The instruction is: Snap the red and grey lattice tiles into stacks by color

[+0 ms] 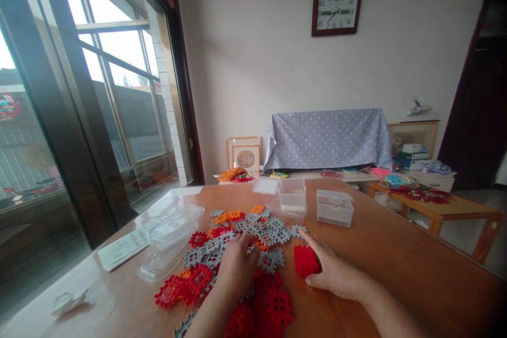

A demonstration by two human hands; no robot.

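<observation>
While the right hand (336, 276) is pinching a stack of red square plastic grid blocks (306, 261), the left hand (237, 266) is resting on a heaped pile of red, grey and orange plastic grid blocks (222, 245).
The right fingers (317, 247) are clamped around the stack, which is sitting just beside the pile; the left fingers are curling down over grey blocks, though I cannot tell whether they are clamped on any. Clear plastic boxes (335, 208) are standing beyond the pile on the honey-brown wooden tabletop (396, 253), while stacked clear plastic containers (170, 237) are lying to its left, near white printed paper sheets (122, 248).
</observation>
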